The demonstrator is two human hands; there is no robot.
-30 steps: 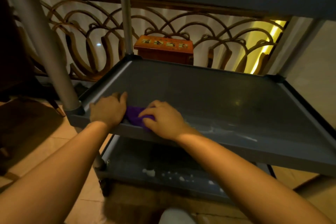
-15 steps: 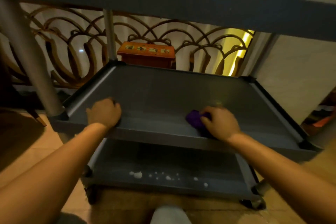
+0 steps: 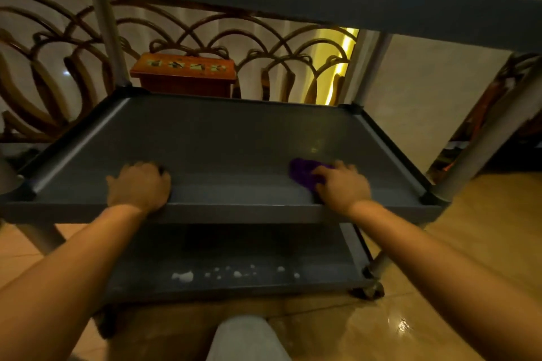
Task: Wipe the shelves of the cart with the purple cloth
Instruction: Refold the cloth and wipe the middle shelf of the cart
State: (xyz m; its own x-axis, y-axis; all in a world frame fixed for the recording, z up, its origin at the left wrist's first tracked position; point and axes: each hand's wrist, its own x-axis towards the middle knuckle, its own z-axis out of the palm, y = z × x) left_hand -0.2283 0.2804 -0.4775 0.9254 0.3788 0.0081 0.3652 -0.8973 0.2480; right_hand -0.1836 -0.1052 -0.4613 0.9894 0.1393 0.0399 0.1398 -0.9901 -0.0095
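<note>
Purple cloth [image 3: 303, 173] — bunched under right hand [image 3: 341, 186].

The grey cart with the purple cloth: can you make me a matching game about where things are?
Things:
1. purple cloth
2. white foam blobs
3. orange wooden box
4. left hand

Places:
A. behind the cart
B. on the bottom shelf
C. under the right hand
D. on the middle shelf's front edge

Pairs: 1-C, 2-B, 3-A, 4-D

Head view, one camera only.
Looks forward and down from my head, close over the cart's middle shelf [image 3: 234, 138].
</note>
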